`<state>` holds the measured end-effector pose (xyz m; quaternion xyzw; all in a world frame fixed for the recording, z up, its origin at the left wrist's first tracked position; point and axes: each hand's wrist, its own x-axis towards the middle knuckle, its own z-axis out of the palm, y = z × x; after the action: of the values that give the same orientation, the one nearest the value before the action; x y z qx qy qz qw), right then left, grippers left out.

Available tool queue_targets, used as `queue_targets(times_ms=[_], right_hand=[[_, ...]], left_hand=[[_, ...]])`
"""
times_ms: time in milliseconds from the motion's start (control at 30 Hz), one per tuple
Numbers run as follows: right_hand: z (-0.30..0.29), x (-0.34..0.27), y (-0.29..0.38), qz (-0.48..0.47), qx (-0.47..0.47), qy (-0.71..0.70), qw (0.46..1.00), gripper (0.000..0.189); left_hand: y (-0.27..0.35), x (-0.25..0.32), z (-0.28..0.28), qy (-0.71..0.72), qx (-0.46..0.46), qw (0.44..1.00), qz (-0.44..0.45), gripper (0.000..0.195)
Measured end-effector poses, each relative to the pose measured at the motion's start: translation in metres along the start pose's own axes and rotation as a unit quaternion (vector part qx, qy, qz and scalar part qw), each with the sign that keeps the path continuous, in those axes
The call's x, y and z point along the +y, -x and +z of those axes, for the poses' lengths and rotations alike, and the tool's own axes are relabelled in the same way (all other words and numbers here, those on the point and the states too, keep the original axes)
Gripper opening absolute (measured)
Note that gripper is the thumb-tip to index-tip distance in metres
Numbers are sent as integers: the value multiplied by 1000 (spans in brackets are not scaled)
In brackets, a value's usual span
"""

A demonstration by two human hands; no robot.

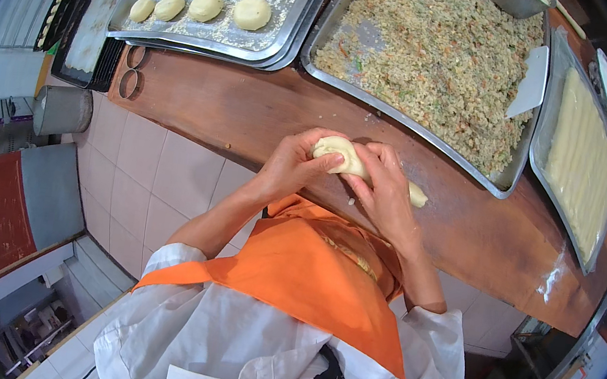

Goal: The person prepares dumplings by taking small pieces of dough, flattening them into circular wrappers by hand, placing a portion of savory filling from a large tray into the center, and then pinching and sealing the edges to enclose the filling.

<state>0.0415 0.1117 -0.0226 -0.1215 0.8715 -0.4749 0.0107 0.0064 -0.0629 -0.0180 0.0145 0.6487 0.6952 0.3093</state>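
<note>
A pale, hollowed piece of dough [350, 158] is held between my two hands above the wooden table [217, 103]. My left hand [302, 157] grips its left side, the thumb pressed on the folded dough. On the right, my right hand [382, 180] closes around the other end. From under that hand pokes the tip of a dough roll [417, 195]; whether it joins the held piece is hidden. Beyond my hands lies a metal tray of crumbly filling [437, 46], flecked with orange and green, with a white scraper [529, 84] stuck in its right side.
Several round dough pieces [205, 6] sit on a floured metal tray [196, 42] at the far left. Two ring cutters [129, 84] lie by the table's left end. Plastic-covered dough strips [579, 151] fill a tray on the right. A metal bowl [515, 2] overlaps the filling tray.
</note>
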Motion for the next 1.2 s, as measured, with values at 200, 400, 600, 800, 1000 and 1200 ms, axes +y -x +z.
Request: queue_targets(times_ms=[200,400,600,800,1000,1200], right_hand=[[-21,-20,-19,13,-140,-140,980,32],[-18,-20,-15,134,-167,-142,966,20],[-15,-25,-14,32,-164,-5,986,17],[-25,-36,-9,-74,-139,155,975,12],[-76,-73,-10,-46,-209,127,968,18],[-104,-51,-35,-22,-200,239,950,33]], left_hand=[[2,5,4,-105,55,989,84,26],[-11,14,2,-521,167,761,349,37],[-12,6,20,-379,106,866,309,14],[-32,-2,17,-427,254,809,314,16],[-30,10,-4,-694,188,648,250,18],[-24,-5,-43,-656,135,707,228,36]])
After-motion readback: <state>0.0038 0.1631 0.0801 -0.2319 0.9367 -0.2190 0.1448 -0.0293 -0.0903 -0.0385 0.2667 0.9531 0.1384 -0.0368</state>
